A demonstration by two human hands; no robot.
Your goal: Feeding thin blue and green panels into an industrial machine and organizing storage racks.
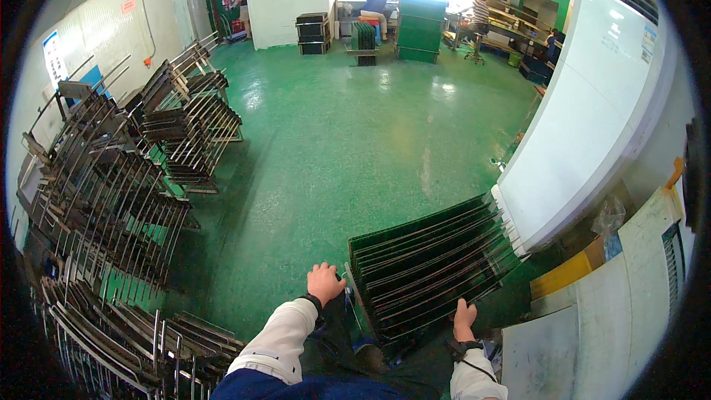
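Note:
A dark slotted rack (pixel 433 263) stands in front of me to the right, with several thin upright boards or dividers in parallel rows. Beside its left edge is my left hand (pixel 324 284), back upward and fingers curled. A small dark thing shows at those fingertips, too unclear to name. My right hand (pixel 464 316) is closed at the rack's near edge, thumb side up; its other fingers are hidden. White sleeves and dark wrist bands cover both my forearms.
Metal rod racks (pixel 111 185) crowd the left side, with more (pixel 126 348) at the lower left. A tall white cabinet (pixel 578 104) borders the rack on the right, near pale panels (pixel 548 341). Far off, people sit at lit benches behind a green stack (pixel 420 26).

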